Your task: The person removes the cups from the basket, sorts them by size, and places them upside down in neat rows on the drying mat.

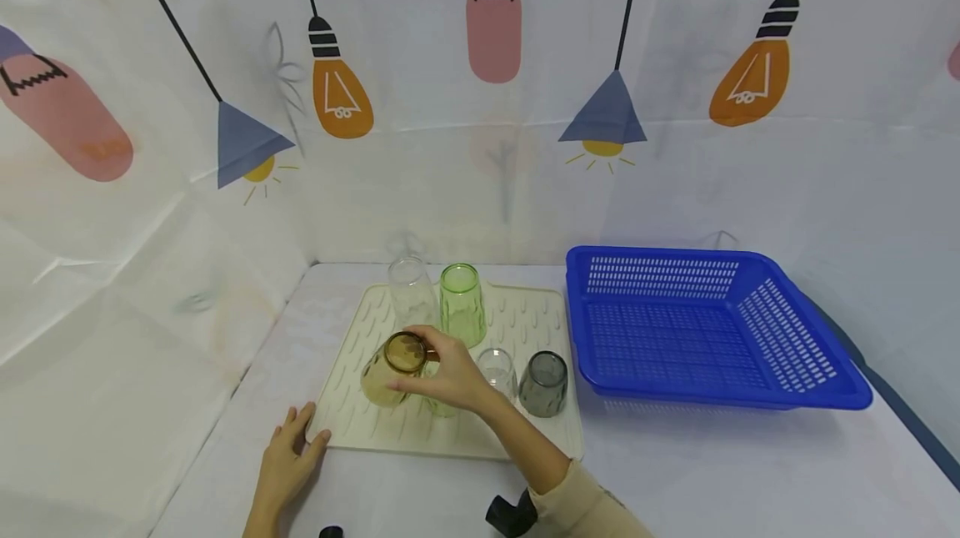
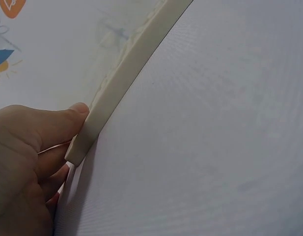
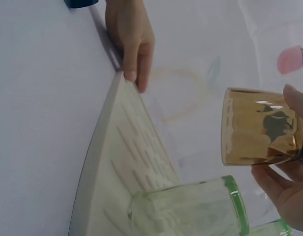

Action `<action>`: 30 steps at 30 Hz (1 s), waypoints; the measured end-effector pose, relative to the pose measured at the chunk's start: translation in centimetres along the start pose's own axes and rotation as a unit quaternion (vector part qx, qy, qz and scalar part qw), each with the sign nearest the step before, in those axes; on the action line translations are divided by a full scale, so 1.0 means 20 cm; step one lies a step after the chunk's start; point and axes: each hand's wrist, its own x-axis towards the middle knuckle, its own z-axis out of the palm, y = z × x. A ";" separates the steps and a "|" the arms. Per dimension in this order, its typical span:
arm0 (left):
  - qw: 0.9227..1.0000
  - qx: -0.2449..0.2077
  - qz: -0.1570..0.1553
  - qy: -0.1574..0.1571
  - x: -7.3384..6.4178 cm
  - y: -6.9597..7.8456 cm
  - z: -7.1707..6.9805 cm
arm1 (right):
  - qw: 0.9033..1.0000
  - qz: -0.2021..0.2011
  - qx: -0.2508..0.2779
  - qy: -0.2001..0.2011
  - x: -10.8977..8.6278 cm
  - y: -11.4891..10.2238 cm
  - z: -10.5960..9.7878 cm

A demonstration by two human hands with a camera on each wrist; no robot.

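My right hand grips an amber glass near its base, thumb on one side and fingers on the other. In the right wrist view the amber glass is tilted, wide end towards the cream drying mat and apart from it. My left hand pinches the mat's near left corner; in the left wrist view the thumb lies over the mat's edge. Upside down on the mat stand a green glass, a tall clear glass, a small clear glass and a grey glass. A pale green glass is partly hidden behind my right hand.
A blue perforated plastic basket stands right of the mat on the white tabletop. White sheeting printed with lamps and bulbs rises behind and at the left. A black object sits by my right sleeve.
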 end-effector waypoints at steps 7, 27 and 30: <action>1.000 -0.006 -0.012 0.002 0.00 0.01 0.00 | 0.998 0.012 -0.060 -0.009 0.06 0.09 0.08; 1.000 -0.005 -0.017 0.000 0.00 0.01 -0.01 | 0.906 0.057 -0.417 -0.054 0.12 0.12 0.21; 1.000 -0.002 -0.016 -0.001 0.00 0.01 -0.01 | 0.902 0.068 -0.424 -0.045 0.12 0.11 0.21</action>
